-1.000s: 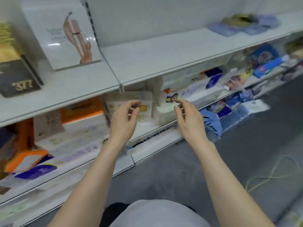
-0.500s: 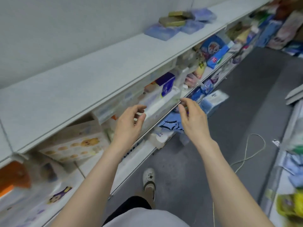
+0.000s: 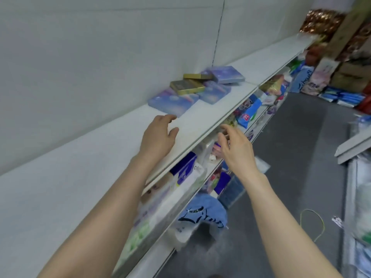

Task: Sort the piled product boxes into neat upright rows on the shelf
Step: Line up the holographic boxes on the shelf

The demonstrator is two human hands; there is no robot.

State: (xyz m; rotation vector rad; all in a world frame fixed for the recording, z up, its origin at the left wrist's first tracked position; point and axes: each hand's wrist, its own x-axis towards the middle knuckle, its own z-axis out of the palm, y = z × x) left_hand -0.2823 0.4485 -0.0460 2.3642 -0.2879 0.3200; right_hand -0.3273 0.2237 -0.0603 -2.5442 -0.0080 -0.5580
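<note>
Product boxes (image 3: 197,89) in a loose heap on the top shelf (image 3: 90,167), well along the board, all lying flat, none upright. Blue-violet boxes (image 3: 172,102) underneath, fanned out side by side and overlapping. Two gold boxes (image 3: 186,87) on top of them, askew, one behind the other. Left hand (image 3: 158,137) over the shelf board, palm down, fingers loosely curved and holding nothing, fingertips just short of the nearest blue-violet box; hard to tell whether resting on the board or hovering above it. Right hand (image 3: 236,147) out in front of the shelf's front edge, lower than the left, fingers relaxed and a little spread, thumb apart from the forefinger, nothing in its grasp. Bare forearms (image 3: 285,217) reaching in from the bottom of the view. Beneath the board, soft packs (image 3: 186,173) in white, blue and purple, crammed together and blurred. Farther along, a light blue pack (image 3: 249,113) with a red label. Down on the grey floor (image 3: 291,137), a blue bag (image 3: 202,215) with dark lettering at the shelf's foot, and a thin yellow-green cord (image 3: 313,223) looped off to the right. At the far end of the aisle, brown cartons (image 3: 349,75) stacked up, more packs heaped beside them.
</note>
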